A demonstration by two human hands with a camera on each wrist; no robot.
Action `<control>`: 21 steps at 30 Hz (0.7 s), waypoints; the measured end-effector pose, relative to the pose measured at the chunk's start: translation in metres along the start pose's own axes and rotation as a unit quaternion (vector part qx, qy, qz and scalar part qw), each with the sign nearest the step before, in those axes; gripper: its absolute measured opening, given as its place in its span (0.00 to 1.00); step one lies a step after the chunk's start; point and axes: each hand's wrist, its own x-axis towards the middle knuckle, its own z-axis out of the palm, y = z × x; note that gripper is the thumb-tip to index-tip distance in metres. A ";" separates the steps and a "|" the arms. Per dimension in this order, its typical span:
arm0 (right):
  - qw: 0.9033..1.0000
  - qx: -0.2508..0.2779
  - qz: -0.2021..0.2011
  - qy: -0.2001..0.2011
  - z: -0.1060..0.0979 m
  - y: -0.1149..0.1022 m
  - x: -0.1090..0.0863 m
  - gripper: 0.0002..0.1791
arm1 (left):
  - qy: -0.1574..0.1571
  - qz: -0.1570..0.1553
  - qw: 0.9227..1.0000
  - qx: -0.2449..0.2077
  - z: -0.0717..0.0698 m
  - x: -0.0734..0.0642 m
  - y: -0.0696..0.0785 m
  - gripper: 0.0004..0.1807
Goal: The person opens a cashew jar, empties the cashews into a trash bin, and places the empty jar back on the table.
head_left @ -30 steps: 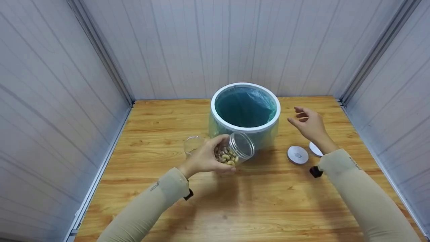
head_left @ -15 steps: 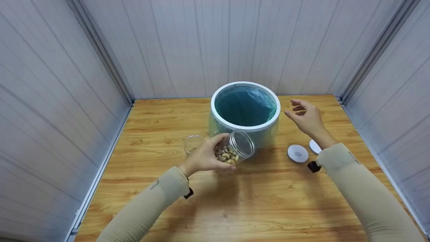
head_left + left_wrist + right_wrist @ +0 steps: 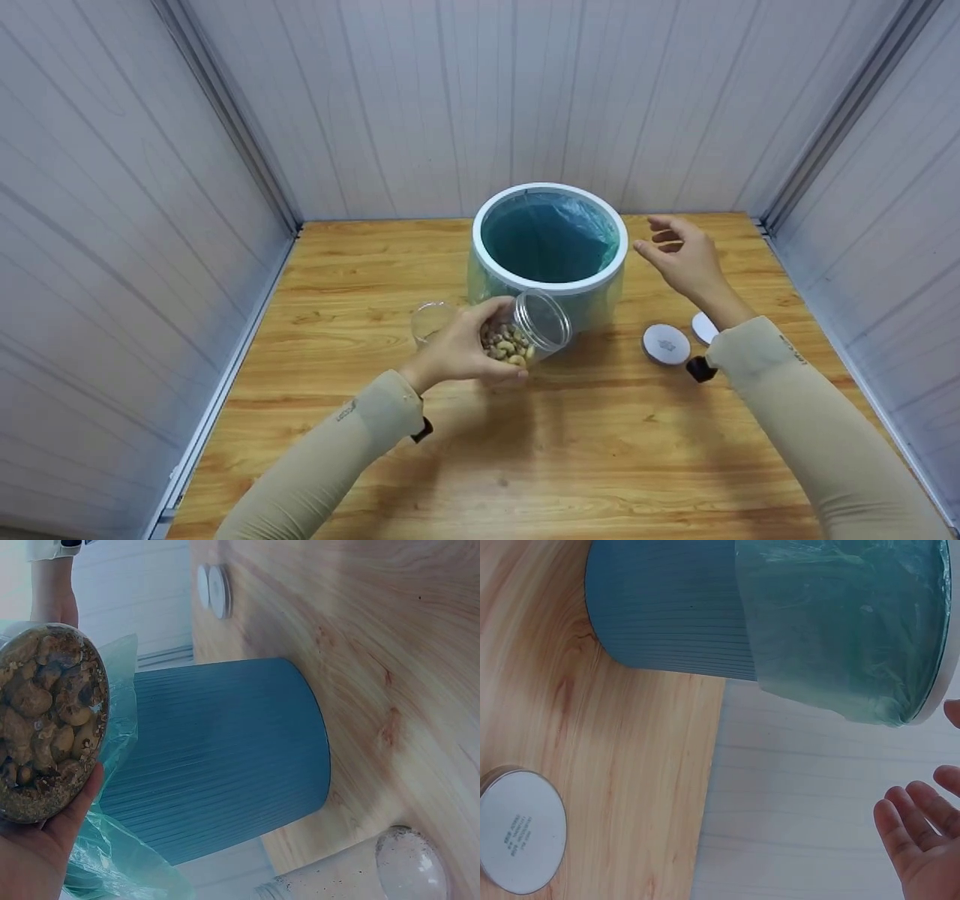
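Observation:
My left hand (image 3: pixel 457 346) grips a clear plastic jar (image 3: pixel 546 322) of cashews, tilted with its open mouth to the right, in front of the bin's near rim. The cashews (image 3: pixel 507 346) lie in the lower part of the jar. In the left wrist view, the jar's base (image 3: pixel 49 724) shows nuts and crumbs pressed against it. My right hand (image 3: pixel 686 259) is in the air just right of the bin, fingers loosely bent and holding nothing. The bin (image 3: pixel 225 750) is blue and ribbed, with a white rim (image 3: pixel 616 262) over a green plastic liner (image 3: pixel 832 630).
A second clear jar (image 3: pixel 427 319) with dark specks inside stands left of the bin, partly behind my left hand. Two round white lids, one nearer (image 3: pixel 666 345) and one farther (image 3: pixel 703 328) under my right wrist, lie on the wooden tabletop (image 3: pixel 585 450). Pale panels surround the table.
My right hand has risen slightly and shifted a little left, toward the bin's rim. My left hand and the tilted jar have stayed almost still.

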 end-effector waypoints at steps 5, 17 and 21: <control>1.000 0.001 -0.006 0.005 -0.001 -0.001 0.002 0.30 | 0.001 -0.002 1.000 0.006 0.000 0.001 0.002 0.52; 1.000 0.014 0.010 -0.001 0.001 -0.009 0.006 0.31 | 0.002 0.002 1.000 0.000 0.000 0.002 0.004 0.50; 1.000 0.000 0.027 -0.016 0.001 -0.012 0.007 0.34 | 0.002 0.004 1.000 -0.002 -0.001 0.003 0.004 0.50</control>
